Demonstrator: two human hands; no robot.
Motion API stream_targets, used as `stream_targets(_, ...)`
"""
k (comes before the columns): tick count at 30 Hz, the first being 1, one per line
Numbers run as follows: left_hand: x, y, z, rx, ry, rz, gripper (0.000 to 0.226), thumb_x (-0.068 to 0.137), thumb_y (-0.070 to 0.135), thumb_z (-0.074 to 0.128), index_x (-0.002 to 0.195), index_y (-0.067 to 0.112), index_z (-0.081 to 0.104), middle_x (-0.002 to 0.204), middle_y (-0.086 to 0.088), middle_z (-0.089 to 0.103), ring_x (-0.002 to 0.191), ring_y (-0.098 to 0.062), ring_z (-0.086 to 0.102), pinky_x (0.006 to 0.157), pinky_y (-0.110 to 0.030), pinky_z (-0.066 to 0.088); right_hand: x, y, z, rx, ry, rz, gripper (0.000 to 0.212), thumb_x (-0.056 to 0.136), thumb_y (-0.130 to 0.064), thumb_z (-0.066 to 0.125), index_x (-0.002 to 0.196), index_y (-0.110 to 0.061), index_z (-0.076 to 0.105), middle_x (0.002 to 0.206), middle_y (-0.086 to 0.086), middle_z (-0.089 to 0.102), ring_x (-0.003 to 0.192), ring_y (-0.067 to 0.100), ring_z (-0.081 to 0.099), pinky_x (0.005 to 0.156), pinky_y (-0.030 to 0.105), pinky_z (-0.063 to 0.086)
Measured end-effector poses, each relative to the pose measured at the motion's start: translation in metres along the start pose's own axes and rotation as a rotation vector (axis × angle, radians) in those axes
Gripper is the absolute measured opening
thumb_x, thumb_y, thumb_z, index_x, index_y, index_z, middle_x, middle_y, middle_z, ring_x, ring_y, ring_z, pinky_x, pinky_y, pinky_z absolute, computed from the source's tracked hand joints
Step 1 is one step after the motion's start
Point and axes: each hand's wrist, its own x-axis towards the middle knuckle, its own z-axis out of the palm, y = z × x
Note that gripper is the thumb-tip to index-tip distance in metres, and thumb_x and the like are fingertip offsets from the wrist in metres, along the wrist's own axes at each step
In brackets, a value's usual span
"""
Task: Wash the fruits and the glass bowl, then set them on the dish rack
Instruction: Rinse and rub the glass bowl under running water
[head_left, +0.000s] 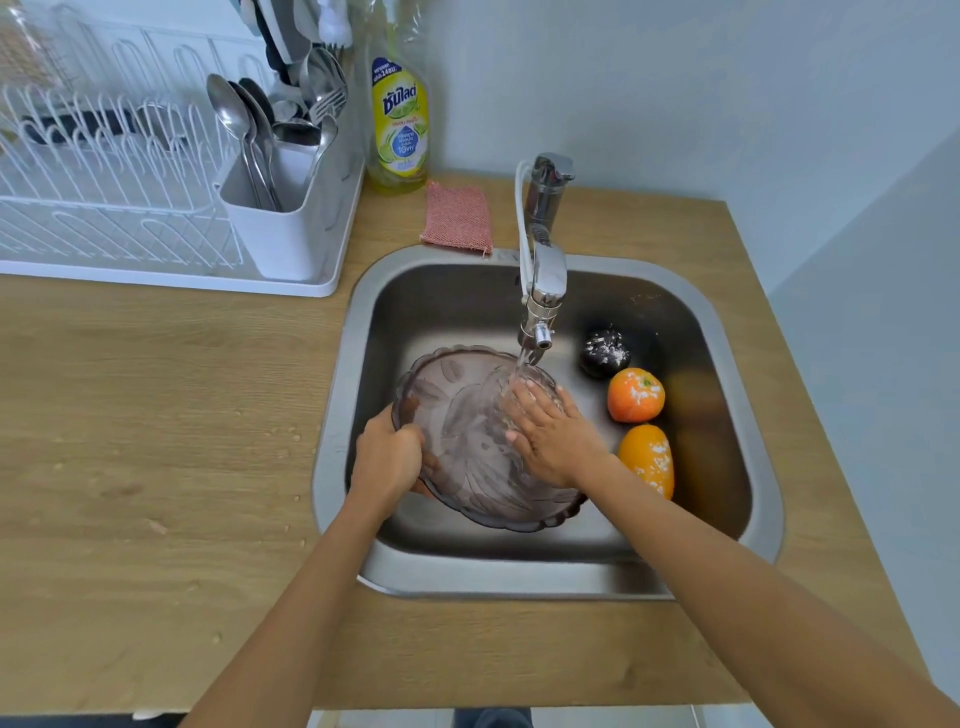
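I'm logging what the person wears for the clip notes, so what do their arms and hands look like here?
Both forearms are bare up to the bottom frame edge, with no sleeves in view. The left hand and right hand wear no gloves, and no rings, watch or bracelets show. The fingers have short, unpainted nails, wet under the running water.

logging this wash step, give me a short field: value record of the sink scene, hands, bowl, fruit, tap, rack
left hand: left hand grips the rim of the glass bowl
right hand: right hand lies flat inside the bowl, fingers straight under the stream
tap: faucet running into the bowl
fruit: dark fruit, orange and yellow-orange fruit in the sink, right of the bowl, white flecks on each
dish rack: dish rack on the counter to the left, holds cutlery, no bowl or fruit
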Motion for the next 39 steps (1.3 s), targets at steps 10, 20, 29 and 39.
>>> stream_targets(10,-0.004,-0.002,0.003,0.100,0.159,0.182,0.022,0.085,0.016,0.041,0.095,0.023,0.059,0.085,-0.007,0.069,0.084,-0.025,0.065,0.080,-0.040,0.054,-0.019,-0.035,0.001,0.243,-0.087,0.159,0.060,0.103,-0.031,0.025,0.155,-0.008,0.005,0.163,0.010,-0.006,0.150,0.023,-0.003,0.121,0.038,-0.003)
stream_targets(20,-0.015,0.003,-0.003,0.183,0.286,0.347,0.052,0.087,0.008,0.044,0.139,0.016,0.044,0.078,0.000,0.063,0.065,-0.009,0.056,0.056,-0.026,0.043,-0.035,-0.039,-0.012,0.808,0.357,0.647,0.017,0.085,-0.021,0.060,0.099,-0.013,0.062,0.094,0.013,0.070,0.093,0.032,0.063,0.071,0.032,0.044)
stream_targets(29,-0.023,0.023,-0.037,0.295,0.228,0.373,0.042,0.093,0.021,0.043,0.134,0.025,0.043,0.085,0.003,0.063,0.070,-0.014,0.052,0.065,-0.030,0.039,-0.026,-0.054,-0.025,1.702,-0.084,0.671,0.019,0.098,-0.010,0.036,0.094,-0.021,0.050,0.063,-0.002,0.068,0.053,0.014,0.065,0.044,0.022,0.046)
stream_targets(39,-0.025,0.064,-0.070,0.386,0.065,0.462,0.065,0.095,0.028,0.041,0.151,0.038,0.009,0.145,-0.005,0.047,0.126,-0.034,0.048,0.104,-0.048,0.038,-0.010,-0.107,-0.028,1.749,-0.187,0.621,0.025,0.096,-0.001,0.038,0.091,-0.014,0.058,0.075,0.004,0.059,0.060,0.013,0.053,0.045,0.020,0.043)
